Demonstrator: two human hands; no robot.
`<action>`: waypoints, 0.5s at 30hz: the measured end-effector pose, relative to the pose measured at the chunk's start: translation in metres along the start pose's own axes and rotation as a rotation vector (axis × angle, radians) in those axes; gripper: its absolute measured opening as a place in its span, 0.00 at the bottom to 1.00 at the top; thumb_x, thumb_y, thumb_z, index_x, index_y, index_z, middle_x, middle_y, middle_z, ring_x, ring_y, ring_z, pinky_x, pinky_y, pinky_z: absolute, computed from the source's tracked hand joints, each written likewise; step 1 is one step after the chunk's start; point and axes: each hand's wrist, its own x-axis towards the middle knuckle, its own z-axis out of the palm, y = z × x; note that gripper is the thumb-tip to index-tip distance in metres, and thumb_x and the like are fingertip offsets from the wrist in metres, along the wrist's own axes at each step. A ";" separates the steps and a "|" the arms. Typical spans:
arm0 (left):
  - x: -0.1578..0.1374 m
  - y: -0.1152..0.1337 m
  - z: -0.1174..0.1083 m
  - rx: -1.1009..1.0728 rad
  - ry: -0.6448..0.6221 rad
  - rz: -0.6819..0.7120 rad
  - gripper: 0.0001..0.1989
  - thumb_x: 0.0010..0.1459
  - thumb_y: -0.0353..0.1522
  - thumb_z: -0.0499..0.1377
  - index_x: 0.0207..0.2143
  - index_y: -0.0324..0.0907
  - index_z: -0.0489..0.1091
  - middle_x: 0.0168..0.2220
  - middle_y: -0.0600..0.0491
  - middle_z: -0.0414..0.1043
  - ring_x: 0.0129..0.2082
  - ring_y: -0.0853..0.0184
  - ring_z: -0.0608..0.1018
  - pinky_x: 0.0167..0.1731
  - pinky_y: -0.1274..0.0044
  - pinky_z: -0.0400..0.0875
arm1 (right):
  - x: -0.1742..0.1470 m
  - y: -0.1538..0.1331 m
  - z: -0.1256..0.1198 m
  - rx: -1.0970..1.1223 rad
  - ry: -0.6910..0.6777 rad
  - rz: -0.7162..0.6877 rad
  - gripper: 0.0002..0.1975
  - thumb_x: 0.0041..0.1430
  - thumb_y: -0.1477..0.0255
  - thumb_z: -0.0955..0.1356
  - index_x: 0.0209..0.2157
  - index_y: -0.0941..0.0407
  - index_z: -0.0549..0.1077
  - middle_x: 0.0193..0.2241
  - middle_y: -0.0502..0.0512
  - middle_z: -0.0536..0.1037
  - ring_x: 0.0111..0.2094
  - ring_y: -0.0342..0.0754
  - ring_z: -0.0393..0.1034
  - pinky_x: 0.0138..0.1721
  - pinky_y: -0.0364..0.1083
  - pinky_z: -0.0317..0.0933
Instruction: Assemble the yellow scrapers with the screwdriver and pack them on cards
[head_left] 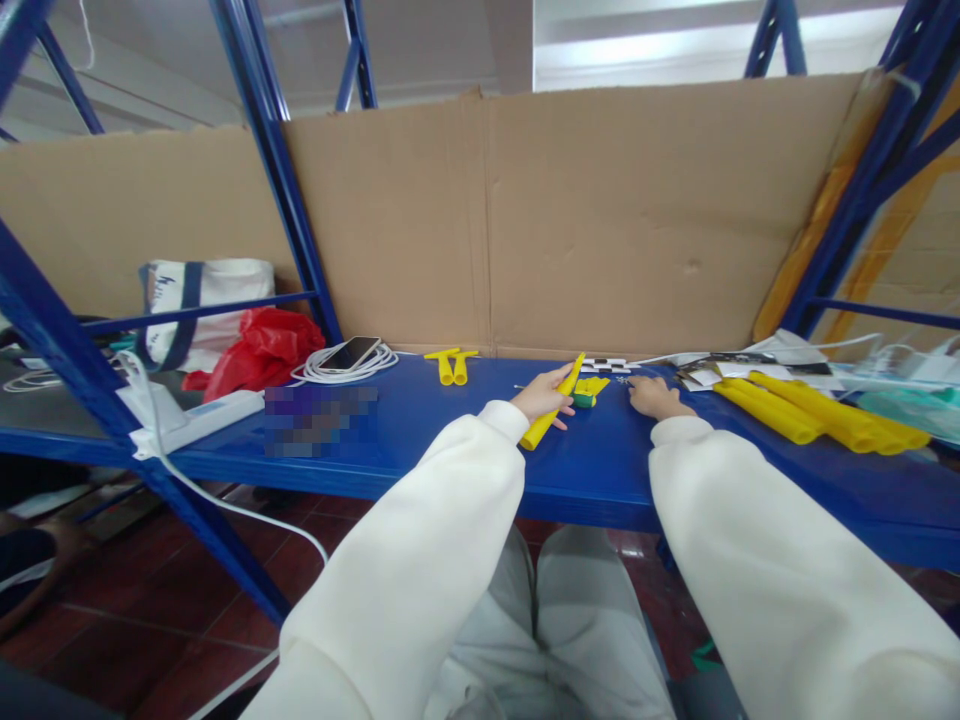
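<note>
My left hand (541, 397) grips a long yellow plastic piece (556, 401) that slants up toward the cardboard wall. Just right of it lies a small yellow and green part (589, 391) on the blue shelf (420, 430). My right hand (654, 396) rests on the shelf with fingertips at some tiny parts (622, 379); whether it holds any I cannot tell. Both arms wear white sleeves.
Several long yellow pieces (810, 415) lie at the right among papers and bags. Two short yellow pieces (452, 365) lie near the cardboard wall (570, 220). A phone (349, 352) on a coiled white cable, a red bag (259, 350), a power strip (199, 418) and a blue rack post (289, 190) stand at the left.
</note>
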 end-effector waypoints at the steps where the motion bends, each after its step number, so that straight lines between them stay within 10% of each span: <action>1: -0.001 0.000 0.000 0.000 -0.003 0.002 0.44 0.56 0.20 0.58 0.69 0.59 0.49 0.67 0.46 0.58 0.29 0.74 0.79 0.23 0.82 0.77 | 0.000 0.000 0.000 -0.004 -0.022 0.002 0.25 0.66 0.74 0.56 0.61 0.55 0.68 0.63 0.64 0.65 0.64 0.63 0.56 0.59 0.66 0.56; 15: -0.001 0.000 0.000 0.001 -0.010 -0.020 0.44 0.55 0.21 0.58 0.69 0.58 0.49 0.66 0.47 0.61 0.31 0.73 0.79 0.24 0.82 0.77 | 0.003 0.000 0.001 0.008 -0.048 -0.017 0.29 0.66 0.74 0.53 0.66 0.54 0.62 0.66 0.61 0.62 0.66 0.62 0.54 0.61 0.68 0.53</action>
